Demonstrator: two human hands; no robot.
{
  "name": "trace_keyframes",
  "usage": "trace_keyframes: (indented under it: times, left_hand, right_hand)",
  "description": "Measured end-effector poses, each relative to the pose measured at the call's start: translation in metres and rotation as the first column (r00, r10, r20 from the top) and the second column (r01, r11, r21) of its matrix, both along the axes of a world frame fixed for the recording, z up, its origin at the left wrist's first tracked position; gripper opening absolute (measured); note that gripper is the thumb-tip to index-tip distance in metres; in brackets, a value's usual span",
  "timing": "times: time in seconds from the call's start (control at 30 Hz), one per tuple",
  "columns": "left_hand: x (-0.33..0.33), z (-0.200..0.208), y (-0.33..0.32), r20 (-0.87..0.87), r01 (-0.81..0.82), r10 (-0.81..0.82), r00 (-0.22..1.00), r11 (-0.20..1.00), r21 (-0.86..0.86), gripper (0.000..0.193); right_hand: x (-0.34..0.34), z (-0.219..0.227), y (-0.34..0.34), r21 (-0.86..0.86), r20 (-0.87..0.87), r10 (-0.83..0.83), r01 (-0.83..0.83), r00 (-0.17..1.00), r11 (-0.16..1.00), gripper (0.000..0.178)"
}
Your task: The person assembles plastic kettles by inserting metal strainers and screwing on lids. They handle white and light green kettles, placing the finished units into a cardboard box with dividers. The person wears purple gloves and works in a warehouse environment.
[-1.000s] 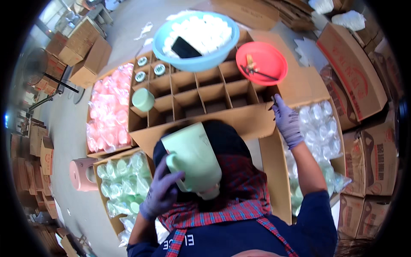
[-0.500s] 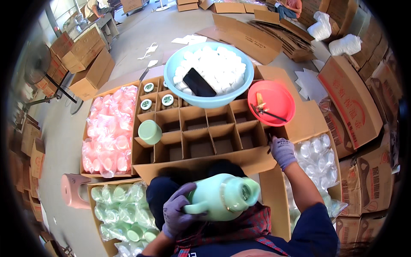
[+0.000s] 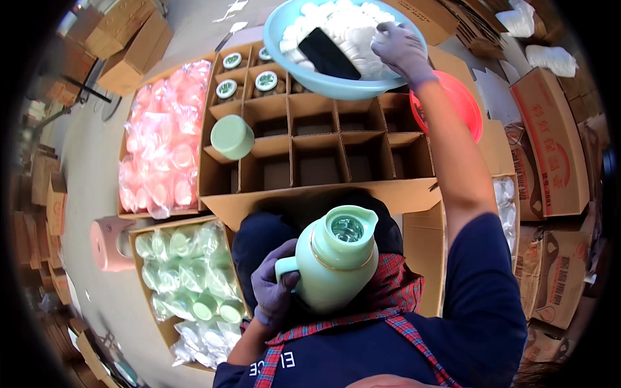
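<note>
My left hand (image 3: 273,284), in a purple-grey glove, is closed round the handle of a pale green vacuum jug (image 3: 333,262). The jug rests in my lap, tilted back, its mouth uncovered and showing the shiny inside. My right hand (image 3: 402,52), gloved alike, reaches into the light blue basin (image 3: 323,83) heaped with small white plugs (image 3: 352,32). Its fingers are bent against the heap, and what they hold, if anything, is hidden. A black phone (image 3: 328,53) lies on the plugs. The green cup (image 3: 232,137) sits upside down on the carton dividers.
A divided carton (image 3: 310,189) stands before me, with several white-and-green-topped items (image 3: 266,81) at its far left. Near it are a red bowl (image 3: 462,107), bagged pink cups (image 3: 165,142), bagged green cups (image 3: 187,258) and a pink stool (image 3: 107,242). Stacked cartons (image 3: 550,142) line the right.
My right hand has moved from the carton's near right edge up into the basin. My left hand has turned the jug more upright, so its mouth now faces up. The view has shifted nearer.
</note>
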State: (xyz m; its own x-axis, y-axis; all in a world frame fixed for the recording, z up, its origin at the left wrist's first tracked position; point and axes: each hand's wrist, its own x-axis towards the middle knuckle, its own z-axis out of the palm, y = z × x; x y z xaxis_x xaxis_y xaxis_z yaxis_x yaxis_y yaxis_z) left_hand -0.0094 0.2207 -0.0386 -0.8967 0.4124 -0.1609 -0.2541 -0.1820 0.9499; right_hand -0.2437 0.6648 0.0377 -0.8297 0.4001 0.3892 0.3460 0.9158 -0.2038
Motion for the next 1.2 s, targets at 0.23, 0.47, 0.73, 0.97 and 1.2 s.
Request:
trace_keyframes:
  times: [0.23,0.47,0.73,0.97,1.2]
  left_hand:
    - [-0.001,0.004,0.001,0.037,0.025,-0.027,0.999,0.998,0.049,0.051]
    - [0.018,0.006,-0.002,0.324,-0.044,-0.004,0.946,0.989,0.140,0.044]
    - [0.047,-0.004,-0.025,0.229,-0.033,0.014,0.973,0.996,0.078,0.049]
    - [0.046,-0.018,-0.033,0.323,0.009,-0.002,0.947,1.000,-0.020,0.068]
    - [0.052,-0.012,-0.032,0.309,-0.027,-0.008,0.951,0.994,0.109,0.069]
  right_hand:
    - [0.212,0.041,-0.143,-0.478,-0.297,0.844,-0.835,0.446,0.273,0.054]
    - [0.233,0.010,-0.154,-0.439,-0.236,0.891,-0.861,0.387,0.258,0.075]
    - [0.104,-0.030,-0.192,-0.405,-0.224,0.836,-0.828,0.501,0.387,0.059]
    - [-0.045,-0.109,-0.266,-0.168,-0.023,0.852,-0.842,0.523,0.512,0.092]
    - [0.133,0.010,-0.133,-0.861,-0.456,0.843,-0.382,0.284,-0.337,0.086]
